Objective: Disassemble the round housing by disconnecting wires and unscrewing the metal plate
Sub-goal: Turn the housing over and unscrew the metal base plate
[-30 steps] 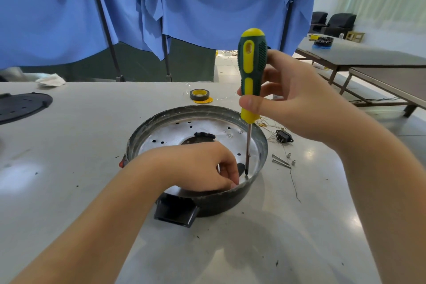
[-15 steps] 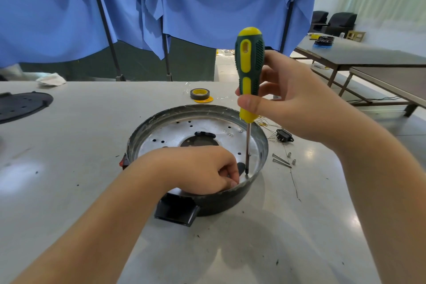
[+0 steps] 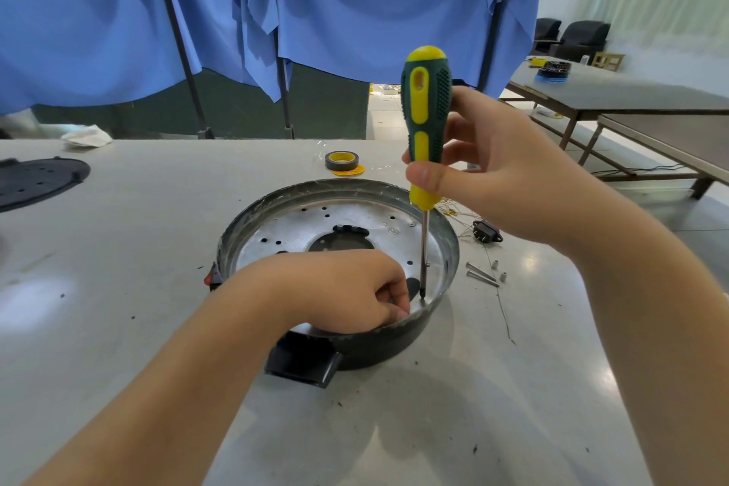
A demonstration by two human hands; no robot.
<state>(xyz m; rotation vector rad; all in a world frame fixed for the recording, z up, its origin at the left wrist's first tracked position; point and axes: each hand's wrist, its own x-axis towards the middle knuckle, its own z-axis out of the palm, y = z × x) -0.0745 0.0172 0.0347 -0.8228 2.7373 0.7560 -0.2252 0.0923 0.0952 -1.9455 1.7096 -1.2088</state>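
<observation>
The round dark housing [image 3: 447, 245] sits mid-table with a shiny perforated metal plate [image 3: 300, 229] inside it. My right hand [image 3: 497, 178] grips a green and yellow screwdriver [image 3: 426, 122] held upright, its tip down on the plate near the housing's front right wall. My left hand [image 3: 343, 288] lies inside the housing with its fingers curled beside the tip; whatever they pinch is hidden. A black tab [image 3: 301, 365] juts from the housing's near side.
Loose screws and spacers [image 3: 483, 274], a black plug connector [image 3: 487, 235] and thin wires lie right of the housing. A tape roll [image 3: 342, 161] sits behind it. A black perforated disc [image 3: 35, 179] lies far left. Blue cloth hangs behind the table.
The screwdriver and my right hand have shifted slightly left. My left hand has slid a little toward the housing's near wall, uncovering more of the plate's centre hole.
</observation>
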